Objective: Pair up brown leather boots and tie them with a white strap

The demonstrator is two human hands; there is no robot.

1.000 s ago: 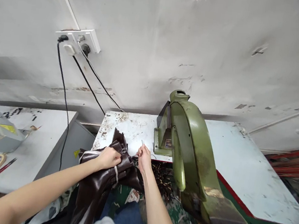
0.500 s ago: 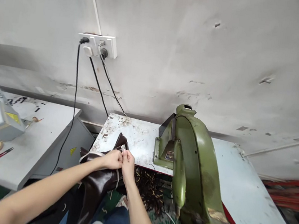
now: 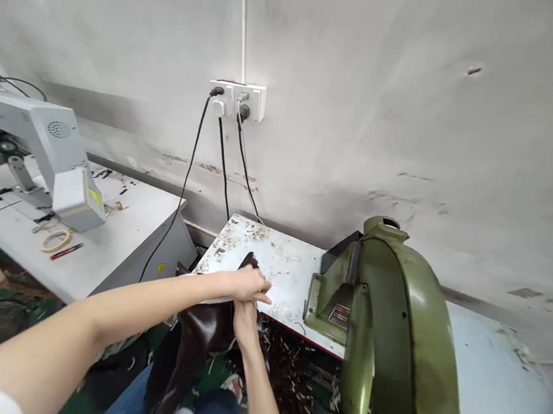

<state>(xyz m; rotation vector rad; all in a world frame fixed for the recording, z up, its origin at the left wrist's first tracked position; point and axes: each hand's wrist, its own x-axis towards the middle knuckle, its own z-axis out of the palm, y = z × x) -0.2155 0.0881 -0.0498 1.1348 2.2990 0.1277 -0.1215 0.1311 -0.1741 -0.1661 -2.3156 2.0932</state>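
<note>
A glossy dark brown leather piece [image 3: 206,326] hangs in folds over my lap, its upper end reaching the front edge of the white table. At that upper end my two hands meet. My left hand [image 3: 251,284] crosses over the top, fingers bent and pointing right; what lies under its fingertips is hidden. Just below it, my right hand [image 3: 244,324] is closed on the leather's upper edge, its fingertips covered by the left hand. A dark flap [image 3: 250,259] of the leather sticks up behind my hands.
A green machine [image 3: 407,330] stands on the white table [image 3: 284,262] to the right. Brown scraps [image 3: 293,377] pile below the table edge. On the left table are a grey machine [image 3: 61,154], a tape roll [image 3: 56,240] and a red pen-like tool [image 3: 67,251]. Cables [image 3: 185,189] hang from wall sockets [image 3: 239,100].
The view has swung left, showing more of the grey machine. My left hand has moved from beside my right hand to lie across it. A pale bit pinched earlier is now hidden.
</note>
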